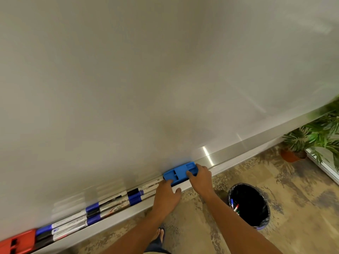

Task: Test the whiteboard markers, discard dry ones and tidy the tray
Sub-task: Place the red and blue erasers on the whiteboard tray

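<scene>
A red eraser (pixel 17 241) sits at the far left end of the whiteboard (pixel 146 70) tray (pixel 117 218), with a row of capped markers (pixel 102 207) — blue and black caps — lying lengthwise along the ledge to its right. The left hand (pixel 166 196) rests on the tray's front lip, fingertips touching the near left corner of a blue eraser (pixel 180 172); the right hand (pixel 200 177) grasps that eraser's right end, fingers curled over it. On the patterned floor (pixel 293 189) below — a black-lined waste bin (pixel 249 206) holds several discarded markers (pixel 234 207). A potted plant (pixel 311 140) stands at far right.
</scene>
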The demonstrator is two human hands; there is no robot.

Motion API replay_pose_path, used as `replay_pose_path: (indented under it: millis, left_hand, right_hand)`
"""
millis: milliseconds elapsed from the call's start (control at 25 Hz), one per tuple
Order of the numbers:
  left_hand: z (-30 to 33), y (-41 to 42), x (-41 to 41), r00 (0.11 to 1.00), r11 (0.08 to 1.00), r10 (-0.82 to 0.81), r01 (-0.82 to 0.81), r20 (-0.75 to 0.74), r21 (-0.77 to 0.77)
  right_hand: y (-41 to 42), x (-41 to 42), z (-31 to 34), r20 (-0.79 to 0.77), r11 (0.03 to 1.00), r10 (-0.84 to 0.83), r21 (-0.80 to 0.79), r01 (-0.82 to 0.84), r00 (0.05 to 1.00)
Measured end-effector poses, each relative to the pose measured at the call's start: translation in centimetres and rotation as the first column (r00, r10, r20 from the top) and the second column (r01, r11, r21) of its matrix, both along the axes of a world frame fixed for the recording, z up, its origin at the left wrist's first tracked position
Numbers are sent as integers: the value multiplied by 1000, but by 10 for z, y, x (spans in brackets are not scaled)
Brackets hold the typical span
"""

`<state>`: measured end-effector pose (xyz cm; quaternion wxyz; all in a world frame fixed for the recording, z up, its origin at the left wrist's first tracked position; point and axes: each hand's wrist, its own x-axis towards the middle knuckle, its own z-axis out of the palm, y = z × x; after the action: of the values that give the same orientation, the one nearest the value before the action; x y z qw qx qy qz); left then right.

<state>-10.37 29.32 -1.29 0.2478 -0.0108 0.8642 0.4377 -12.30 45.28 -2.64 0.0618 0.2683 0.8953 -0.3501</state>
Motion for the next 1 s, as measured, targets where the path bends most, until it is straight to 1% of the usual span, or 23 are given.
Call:
replay_pose_path:
  millis: [400, 640, 800, 920, 1000]
  left_hand:
    - [-13, 5, 16, 1000, 999, -14, 14, -22, 30]
    - [-18, 7, 23, 998, 997, -70, 70, 1, 38]
    - [-20, 7, 24, 993, 996, -90, 88, -80, -18]
    - [-12, 9, 25, 987, 996, -80, 72, -139, -59]
    - [-5, 9, 27, 985, 995, -73, 61, -157, -75]
  right_hand:
    - [0, -2, 3, 16, 999, 28, 42, -28, 999]
    - [-3, 0, -3, 19, 995, 70, 63, -71, 997]
    - [-5, 3, -3, 11, 998, 61, 30, -61, 998]
    - [-7, 8, -2, -28, 992, 125, 4, -125, 992]
    - [-6, 10, 1, -24, 987, 155, -32, -155, 988]
